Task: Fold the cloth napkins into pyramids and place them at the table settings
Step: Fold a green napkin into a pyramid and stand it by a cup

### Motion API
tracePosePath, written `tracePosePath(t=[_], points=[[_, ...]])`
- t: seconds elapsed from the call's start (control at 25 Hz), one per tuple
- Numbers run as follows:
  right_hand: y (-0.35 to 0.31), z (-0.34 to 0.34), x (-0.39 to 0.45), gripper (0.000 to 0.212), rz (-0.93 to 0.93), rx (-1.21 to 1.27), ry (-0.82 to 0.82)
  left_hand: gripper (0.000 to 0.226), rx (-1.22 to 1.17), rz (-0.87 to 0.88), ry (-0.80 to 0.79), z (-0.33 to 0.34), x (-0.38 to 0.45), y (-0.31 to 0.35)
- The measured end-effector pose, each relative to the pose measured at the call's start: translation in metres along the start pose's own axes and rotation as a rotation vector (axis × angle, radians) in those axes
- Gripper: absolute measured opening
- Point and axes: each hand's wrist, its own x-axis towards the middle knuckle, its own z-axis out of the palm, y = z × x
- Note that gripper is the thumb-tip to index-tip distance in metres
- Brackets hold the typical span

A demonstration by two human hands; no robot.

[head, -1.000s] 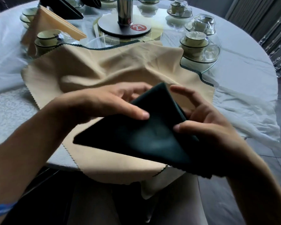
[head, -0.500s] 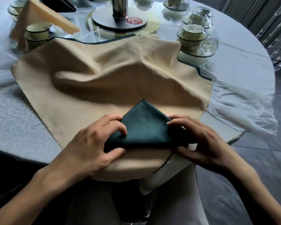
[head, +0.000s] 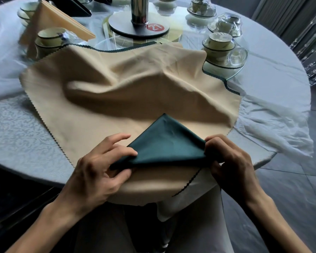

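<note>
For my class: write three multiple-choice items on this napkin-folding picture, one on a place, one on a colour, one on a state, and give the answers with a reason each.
1. Where does the folded napkin lie?
A. on the beige cloth
B. inside a cup
C. on the floor

2. What colour is the napkin being folded?
A. red
B. dark green
C. white

3. How do the hands meet the napkin?
A. both lie flat beside it
B. only one touches it
C. the left hand and the right hand each hold a corner

Answers: 1 A, the triangle rests on the spread beige cloth at the table's near edge. 2 B, its face is deep green. 3 C, fingers pinch its left and right corners.
</note>
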Motion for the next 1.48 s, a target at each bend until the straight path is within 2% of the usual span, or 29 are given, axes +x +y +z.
tracePosePath(t=[0.12, 0.2, 0.32, 0.52, 0.72, 0.92, 1.0, 1.04, 1.12, 1.24, 1.28, 1.36, 1.48], points=[[0.001, -0.002, -0.004, 0.017, -0.021, -0.073, -0.053, 0.020, 0.009, 0.086, 0.048, 0.001, -0.008, 0.001], [0.005, -0.003, -0.008, 0.020, 0.014, -0.089, -0.032, 0.016, 0.033, 0.103, 0.098, 0.002, -0.009, 0.001], [0.010, -0.005, -0.019, 0.028, -0.001, -0.171, 0.001, 0.008, 0.018, 0.027, 0.172, 0.003, -0.007, -0.001], [0.009, -0.003, -0.038, 0.039, -0.037, -0.308, 0.009, 0.010, 0.074, -0.078, 0.143, 0.007, -0.013, -0.004], [0.002, 0.002, -0.040, 0.034, 0.012, -0.283, 0.060, 0.011, 0.020, -0.091, 0.126, 0.000, -0.005, 0.008], [0.004, 0.008, -0.046, 0.034, 0.041, -0.277, 0.108, 0.028, -0.075, -0.305, 0.158, 0.001, -0.006, 0.009], [0.002, 0.010, -0.045, 0.035, 0.061, -0.268, 0.115, 0.022, 0.006, -0.360, 0.095, 0.002, -0.007, 0.007], [0.000, 0.010, -0.045, 0.036, 0.079, -0.256, 0.112, 0.018, 0.076, -0.360, 0.030, -0.001, -0.006, 0.007], [-0.007, 0.006, -0.042, 0.039, 0.145, -0.201, 0.126, 0.026, 0.171, -0.339, -0.066, -0.012, -0.001, 0.010], [-0.031, -0.002, -0.021, 0.041, 0.191, -0.139, 0.227, 0.021, 0.197, -0.196, 0.067, -0.013, 0.018, 0.023], [-0.042, 0.001, -0.007, 0.041, 0.173, -0.113, 0.219, 0.026, 0.239, -0.143, 0.098, -0.006, 0.029, 0.026], [-0.062, 0.018, 0.029, 0.048, 0.135, -0.137, 0.106, 0.046, 0.292, -0.091, -0.002, 0.019, 0.051, 0.029], [-0.080, 0.053, 0.060, 0.078, 0.186, -0.300, -0.261, 0.071, 0.277, -0.103, -0.248, 0.051, 0.060, 0.019]])
